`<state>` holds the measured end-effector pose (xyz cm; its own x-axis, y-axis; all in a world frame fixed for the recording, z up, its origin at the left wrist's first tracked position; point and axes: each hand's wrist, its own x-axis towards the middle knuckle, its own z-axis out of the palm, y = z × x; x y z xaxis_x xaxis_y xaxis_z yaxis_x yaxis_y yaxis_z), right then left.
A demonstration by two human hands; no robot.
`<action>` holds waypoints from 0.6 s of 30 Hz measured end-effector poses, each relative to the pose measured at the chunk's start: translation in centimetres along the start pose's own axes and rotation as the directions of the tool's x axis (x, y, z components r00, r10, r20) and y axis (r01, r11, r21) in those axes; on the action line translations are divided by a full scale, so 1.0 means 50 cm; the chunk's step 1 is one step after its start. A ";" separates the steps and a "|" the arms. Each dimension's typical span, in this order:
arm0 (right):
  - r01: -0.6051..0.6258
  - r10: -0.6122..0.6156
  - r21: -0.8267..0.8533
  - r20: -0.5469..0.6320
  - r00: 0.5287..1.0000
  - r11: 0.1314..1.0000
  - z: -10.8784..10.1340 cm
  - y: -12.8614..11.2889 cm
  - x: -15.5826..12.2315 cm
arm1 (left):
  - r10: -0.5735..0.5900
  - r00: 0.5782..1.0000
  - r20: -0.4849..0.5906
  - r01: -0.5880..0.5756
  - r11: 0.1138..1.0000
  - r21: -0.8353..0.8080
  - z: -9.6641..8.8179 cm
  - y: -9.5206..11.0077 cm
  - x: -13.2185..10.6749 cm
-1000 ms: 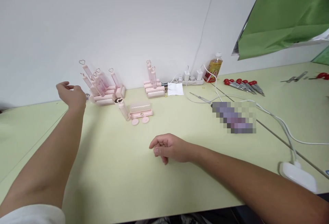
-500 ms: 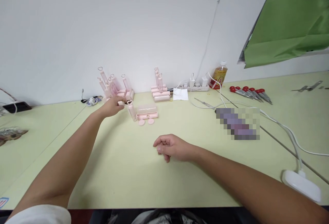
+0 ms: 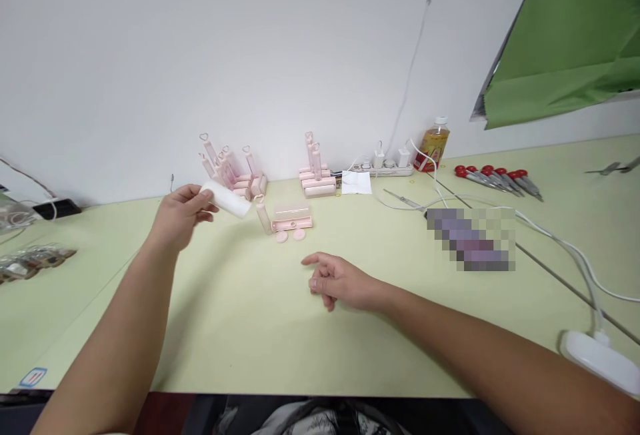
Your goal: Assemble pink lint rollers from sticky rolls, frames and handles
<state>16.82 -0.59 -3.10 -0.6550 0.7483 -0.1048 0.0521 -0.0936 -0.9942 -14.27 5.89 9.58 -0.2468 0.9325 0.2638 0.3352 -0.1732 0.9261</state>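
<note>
My left hand (image 3: 181,217) is raised a little above the pale green table (image 3: 240,328) and grips one end of a white cylindrical roll (image 3: 226,199), which points to the right. Just right of it lie a pink handle piece (image 3: 263,217), a pink cover (image 3: 293,216) and two pink discs (image 3: 290,236). My right hand (image 3: 339,282) rests on the table nearer to me, fingers loosely spread, holding nothing. A pile of pink roller parts (image 3: 231,170) stands behind the roll by the wall.
A second pink stack (image 3: 316,176) sits at the wall, with a power strip (image 3: 383,168), white paper (image 3: 357,182), a bottle (image 3: 433,144) and red-handled tools (image 3: 495,180) to its right. White cables (image 3: 560,248) run to a white device (image 3: 597,360). Small packets (image 3: 30,260) lie far left.
My left hand moved from the far left to the pink pile, took the white roll and drew it back toward me. My right hand's fingers have uncurled slightly.
</note>
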 end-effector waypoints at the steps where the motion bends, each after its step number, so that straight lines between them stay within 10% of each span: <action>1: 0.031 -0.031 0.019 -0.008 0.999 0.999 0.002 -0.001 0.000 | -0.011 0.999 0.050 0.019 0.989 -0.148 0.029 0.005 -0.033; 4: 0.222 -0.216 0.035 -0.121 0.969 0.975 0.007 -0.008 -0.004 | -0.103 0.943 0.316 0.192 0.945 -0.266 0.139 0.003 -0.131; 7: 0.431 -0.437 -0.092 -0.321 0.841 0.898 0.003 -0.023 -0.010 | -0.128 0.816 0.564 0.254 0.955 -0.151 0.228 -0.019 -0.184; 12: 0.344 -0.462 -0.309 -0.577 0.673 0.887 -0.024 -0.053 -0.020 | 0.087 0.851 0.518 -0.318 0.870 0.376 0.260 -0.066 -0.161; 18: 0.219 -0.470 -0.437 -0.626 0.623 0.872 -0.036 -0.070 -0.021 | -0.068 0.816 0.575 -0.462 0.520 0.718 0.258 -0.093 -0.150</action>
<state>18.69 0.12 0.47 0.0393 0.9208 0.3881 0.2311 0.3695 -0.9000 -2.26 3.79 -0.21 0.2983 0.9545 -0.0032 0.9414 -0.2937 0.1659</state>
